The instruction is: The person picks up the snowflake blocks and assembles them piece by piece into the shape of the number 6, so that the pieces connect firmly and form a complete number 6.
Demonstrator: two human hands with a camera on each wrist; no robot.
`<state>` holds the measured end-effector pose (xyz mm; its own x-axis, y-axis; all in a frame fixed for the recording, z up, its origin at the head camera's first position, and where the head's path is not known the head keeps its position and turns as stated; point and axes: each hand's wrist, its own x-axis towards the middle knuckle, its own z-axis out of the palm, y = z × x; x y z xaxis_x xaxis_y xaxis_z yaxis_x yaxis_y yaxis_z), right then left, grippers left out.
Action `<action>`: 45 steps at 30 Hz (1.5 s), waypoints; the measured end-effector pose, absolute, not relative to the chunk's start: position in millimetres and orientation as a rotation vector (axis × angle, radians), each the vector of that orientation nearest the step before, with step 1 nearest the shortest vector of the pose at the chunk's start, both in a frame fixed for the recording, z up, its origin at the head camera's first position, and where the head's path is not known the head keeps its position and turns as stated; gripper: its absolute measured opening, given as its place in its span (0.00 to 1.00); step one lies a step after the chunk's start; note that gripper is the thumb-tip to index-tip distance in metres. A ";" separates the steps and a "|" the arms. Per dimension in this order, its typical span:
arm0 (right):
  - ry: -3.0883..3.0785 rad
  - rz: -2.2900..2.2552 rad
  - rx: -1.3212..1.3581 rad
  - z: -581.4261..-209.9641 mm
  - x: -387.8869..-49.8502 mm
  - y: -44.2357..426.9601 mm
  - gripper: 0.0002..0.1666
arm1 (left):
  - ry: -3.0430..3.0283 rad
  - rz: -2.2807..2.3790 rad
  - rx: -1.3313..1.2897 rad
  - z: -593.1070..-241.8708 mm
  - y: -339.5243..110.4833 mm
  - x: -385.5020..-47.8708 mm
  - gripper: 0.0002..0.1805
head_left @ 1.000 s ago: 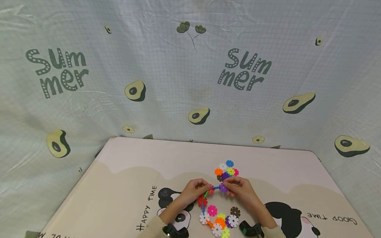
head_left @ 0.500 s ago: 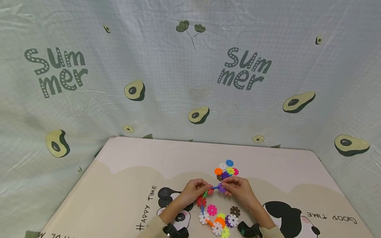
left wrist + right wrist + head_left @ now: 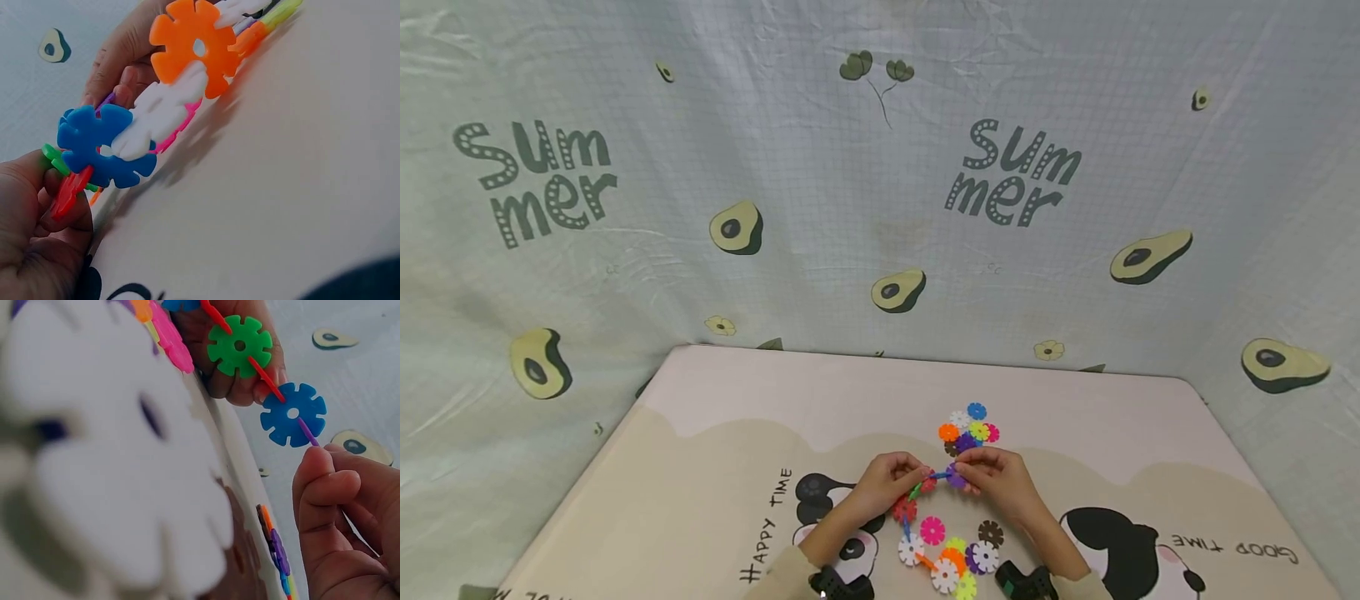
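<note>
Slotted flower-shaped plastic discs are joined edge to edge in a curved chain. My left hand (image 3: 880,487) pinches a red disc (image 3: 267,380) in it, between a green disc (image 3: 239,345) and a blue disc (image 3: 292,415). At the chain's far end, my right hand (image 3: 1003,483) pinches a purple disc (image 3: 955,477), whose edge sits in the blue disc's slot. Closer to the body, the chain runs through another red disc (image 3: 905,509), a second blue disc (image 3: 106,147), a white disc (image 3: 159,112) and an orange disc (image 3: 194,47). Fingers cover parts of the held discs.
Behind the right hand lies a small pile of loose discs (image 3: 977,431). A pink disc (image 3: 932,531), a brown disc (image 3: 990,533) and several others lie between the forearms on the printed tabletop (image 3: 715,467). A patterned curtain (image 3: 820,167) hangs behind the table.
The right hand and its purple disc have shifted slightly left, toward the left hand. Both hands keep their grip, and the loose discs lie as before.
</note>
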<state>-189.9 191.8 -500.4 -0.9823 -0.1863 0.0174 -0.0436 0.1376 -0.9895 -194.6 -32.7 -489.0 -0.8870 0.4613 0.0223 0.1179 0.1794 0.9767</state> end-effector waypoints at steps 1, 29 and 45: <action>2.299 -1.972 -0.221 -500.7 -190.1 191.9 0.15 | 2.184 1.770 0.547 -487.9 -32.0 -193.7 0.11; 2.160 -1.404 -0.959 -497.0 -186.5 190.7 0.11 | 2.026 1.945 0.317 -508.3 -32.7 -205.1 0.22; 2.253 -1.279 -0.963 -497.8 -180.2 178.7 0.13 | 1.891 1.952 0.300 -502.8 -33.4 -207.2 0.24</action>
